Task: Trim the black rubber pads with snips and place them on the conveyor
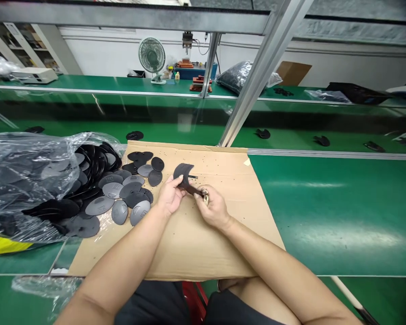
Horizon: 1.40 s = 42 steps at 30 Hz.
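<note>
A curved black rubber-like piece (183,172) is pinched in my left hand (171,196), above the cardboard sheet (203,243). Its narrow lower end reaches across to my right hand (214,207). The fingers of that hand are closed around a small brass-coloured metal tool (205,197), held against this end; most of the tool is hidden, so its kind does not show. A thin dark strip (192,177) sticks out beside the piece. To the left lie several flat oval black pieces (113,189), some with raised marks.
A clear plastic bag (30,167) full of black pieces lies open at the left. Behind the cardboard, several curved black pieces (263,133) rest on a green belt (189,131). A metal post (246,90) slants up at the back. Small dark crumbs dot the cardboard.
</note>
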Motion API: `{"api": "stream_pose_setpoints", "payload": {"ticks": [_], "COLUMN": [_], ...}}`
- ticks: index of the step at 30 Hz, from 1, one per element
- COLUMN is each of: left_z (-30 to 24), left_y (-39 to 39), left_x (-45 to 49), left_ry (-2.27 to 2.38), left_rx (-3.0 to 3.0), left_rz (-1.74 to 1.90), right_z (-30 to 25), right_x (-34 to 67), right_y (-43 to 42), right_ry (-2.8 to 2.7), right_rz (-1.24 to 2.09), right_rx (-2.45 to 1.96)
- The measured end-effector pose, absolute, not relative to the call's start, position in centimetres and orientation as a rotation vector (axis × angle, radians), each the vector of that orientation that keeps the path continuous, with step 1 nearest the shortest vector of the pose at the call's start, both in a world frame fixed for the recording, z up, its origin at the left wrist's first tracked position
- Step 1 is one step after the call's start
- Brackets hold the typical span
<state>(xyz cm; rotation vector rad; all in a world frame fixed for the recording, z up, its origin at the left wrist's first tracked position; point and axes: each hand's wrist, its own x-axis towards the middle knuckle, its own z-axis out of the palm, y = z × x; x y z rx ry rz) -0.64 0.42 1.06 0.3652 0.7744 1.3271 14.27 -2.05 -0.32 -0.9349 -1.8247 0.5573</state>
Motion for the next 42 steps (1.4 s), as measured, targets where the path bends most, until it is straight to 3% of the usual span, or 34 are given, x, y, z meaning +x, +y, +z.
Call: {"api": "stream_pose_setpoints", "payload": {"ticks": [9,14,21,25,33,42], "left_z": [0.9,0.7,0.2,0.1,0.5,0.0], "left_y": [-0.8,-0.9,-0.6,-0.6,-0.6,-0.3], "left_x": [0.3,0.3,-0.1,0.1,0.0,0.1], "left_ry": [0.828,0.787,0.954,0.926,0.837,0.843], "left_rx": [0.616,0.732,0.922,0.845,0.745,0.774], "left_rz": [1.172,1.262,1.211,1.248,1.132,1.358], "right_z": [-0.5,-0.7,0.6,0.7,0.0,1.0], "right_x": [15.4,15.3,16.3,16.7,16.1,15.6], "right_y": [-0.6,-1.1,-1.3,-1.1,-0.7,-1.9], "right_ry": [-1.132,-1.403,-1.600,-1.587,-1.047,-1.587], "right_rz": [0.998,0.939,0.552,0.703,0.924,0.841], "right_rx": [-0.975,-1.022,-1.120,-1.169,-1.072,-1.079]}}
